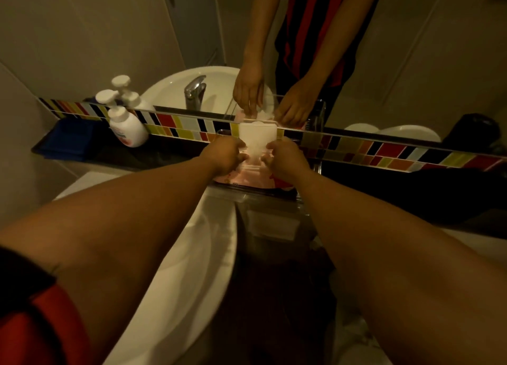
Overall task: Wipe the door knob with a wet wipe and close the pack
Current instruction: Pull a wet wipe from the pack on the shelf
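At far left I see a soap bottle on the dark ledge, well apart from the work. Moving right, my left hand is curled at the near-left edge of the pack, its fingertips on the pink wrapper beside the opening. The pack lies flat in a clear tray against the tiled strip, straight ahead of both hands, its long axis running left to right. Its white lid stands flipped up and away from me, hinged on the far side. My right hand mirrors the left, touching the pack at the near-right edge of the opening. The hands are close together, with the opening between them; in this dim light I cannot tell whether either pinches a wipe, though pale material may show there. Both hands sit equally near. The door knob is not in view.
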Tool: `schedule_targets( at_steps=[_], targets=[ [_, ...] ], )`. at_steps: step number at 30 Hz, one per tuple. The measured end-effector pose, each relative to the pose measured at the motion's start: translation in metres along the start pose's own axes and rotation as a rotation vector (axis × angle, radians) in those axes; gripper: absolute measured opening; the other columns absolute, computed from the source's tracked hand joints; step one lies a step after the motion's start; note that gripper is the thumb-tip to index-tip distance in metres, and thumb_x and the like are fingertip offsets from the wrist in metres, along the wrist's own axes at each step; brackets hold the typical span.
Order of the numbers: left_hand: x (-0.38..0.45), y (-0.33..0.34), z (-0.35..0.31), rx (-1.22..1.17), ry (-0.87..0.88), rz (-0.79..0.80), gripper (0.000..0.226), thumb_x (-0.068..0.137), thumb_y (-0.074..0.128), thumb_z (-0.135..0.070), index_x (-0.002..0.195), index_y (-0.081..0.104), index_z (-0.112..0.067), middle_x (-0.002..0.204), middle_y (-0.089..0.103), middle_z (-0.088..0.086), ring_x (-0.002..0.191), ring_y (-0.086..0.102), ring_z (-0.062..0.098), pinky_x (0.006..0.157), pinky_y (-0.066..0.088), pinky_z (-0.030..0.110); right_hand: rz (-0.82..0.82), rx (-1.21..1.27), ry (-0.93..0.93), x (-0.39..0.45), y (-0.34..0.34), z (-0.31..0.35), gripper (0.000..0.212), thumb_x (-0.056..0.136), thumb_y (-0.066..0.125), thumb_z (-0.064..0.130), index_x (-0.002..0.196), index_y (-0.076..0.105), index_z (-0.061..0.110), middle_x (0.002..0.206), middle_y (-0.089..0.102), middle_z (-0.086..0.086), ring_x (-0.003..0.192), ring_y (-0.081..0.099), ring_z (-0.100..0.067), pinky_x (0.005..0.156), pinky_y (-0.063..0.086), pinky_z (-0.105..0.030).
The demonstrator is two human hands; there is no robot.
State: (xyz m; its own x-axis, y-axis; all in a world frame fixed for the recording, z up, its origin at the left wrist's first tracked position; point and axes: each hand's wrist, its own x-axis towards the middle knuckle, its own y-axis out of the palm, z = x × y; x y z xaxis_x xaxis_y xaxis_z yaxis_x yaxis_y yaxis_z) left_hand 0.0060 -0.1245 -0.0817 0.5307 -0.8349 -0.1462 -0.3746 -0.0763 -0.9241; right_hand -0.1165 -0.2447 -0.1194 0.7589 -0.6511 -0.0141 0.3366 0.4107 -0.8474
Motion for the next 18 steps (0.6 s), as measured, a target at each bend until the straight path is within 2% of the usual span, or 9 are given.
schedule_targets(
  at_steps=[5,8,10,13,15,18],
  targets=[
    [0.012,0.020,0.005,-0.179,-0.050,-0.053,0.036,0.090,0.065,-0.021,0.124,0.063,-0.011,0.118,0.064,0.013,0.096,0.066,0.028,0.088,0.057,0.043,-0.060,0.065,0.020,0.007,0.014,0.006,0.025,0.087,0.069,0.033,0.106,0.073,0.018,0.115,0.062,-0.008,0.099,0.062,-0.025,0.081,0.054,-0.038],
    [0.016,0.028,0.010,-0.302,-0.069,-0.105,0.024,0.091,0.063,-0.020,0.114,0.068,-0.012,0.110,0.066,0.010,0.092,0.066,0.026,0.085,0.057,0.045,-0.081,0.140,0.030,0.008,0.018,0.004,0.017,0.088,0.067,0.028,0.096,0.076,0.016,0.105,0.069,-0.008,0.092,0.065,-0.025,0.078,0.057,-0.042],
    [0.017,0.029,0.010,-0.340,-0.046,-0.135,0.019,0.092,0.062,-0.019,0.108,0.070,-0.014,0.105,0.066,0.004,0.088,0.063,0.020,0.082,0.058,0.040,-0.080,0.221,0.069,0.009,0.015,0.004,0.016,0.090,0.065,0.027,0.093,0.075,0.014,0.100,0.069,-0.008,0.089,0.065,-0.025,0.077,0.057,-0.041],
    [0.017,0.021,0.007,-0.413,-0.035,-0.172,0.012,0.093,0.060,-0.017,0.098,0.070,-0.014,0.095,0.059,-0.003,0.080,0.060,0.012,0.069,0.053,0.025,-0.072,0.287,0.090,0.015,0.002,0.007,0.015,0.092,0.063,0.024,0.090,0.072,0.012,0.094,0.068,-0.008,0.085,0.063,-0.022,0.071,0.052,-0.034],
    [0.017,0.010,0.004,-0.529,-0.073,-0.162,0.011,0.094,0.056,-0.015,0.092,0.066,-0.010,0.086,0.061,0.003,0.075,0.061,0.015,0.063,0.053,0.028,-0.074,0.307,0.075,0.021,-0.013,0.013,0.016,0.093,0.061,0.023,0.089,0.070,0.010,0.089,0.065,-0.006,0.079,0.060,-0.019,0.066,0.044,-0.029],
    [0.014,-0.019,-0.002,-0.724,-0.132,-0.140,0.017,0.097,0.048,-0.015,0.104,0.056,-0.002,0.087,0.065,0.016,0.075,0.068,0.024,0.055,0.059,0.028,-0.108,0.388,0.072,0.024,-0.041,0.029,0.021,0.094,0.057,0.020,0.083,0.066,0.005,0.073,0.059,-0.005,0.067,0.054,-0.017,0.055,0.040,-0.026]
  ],
)
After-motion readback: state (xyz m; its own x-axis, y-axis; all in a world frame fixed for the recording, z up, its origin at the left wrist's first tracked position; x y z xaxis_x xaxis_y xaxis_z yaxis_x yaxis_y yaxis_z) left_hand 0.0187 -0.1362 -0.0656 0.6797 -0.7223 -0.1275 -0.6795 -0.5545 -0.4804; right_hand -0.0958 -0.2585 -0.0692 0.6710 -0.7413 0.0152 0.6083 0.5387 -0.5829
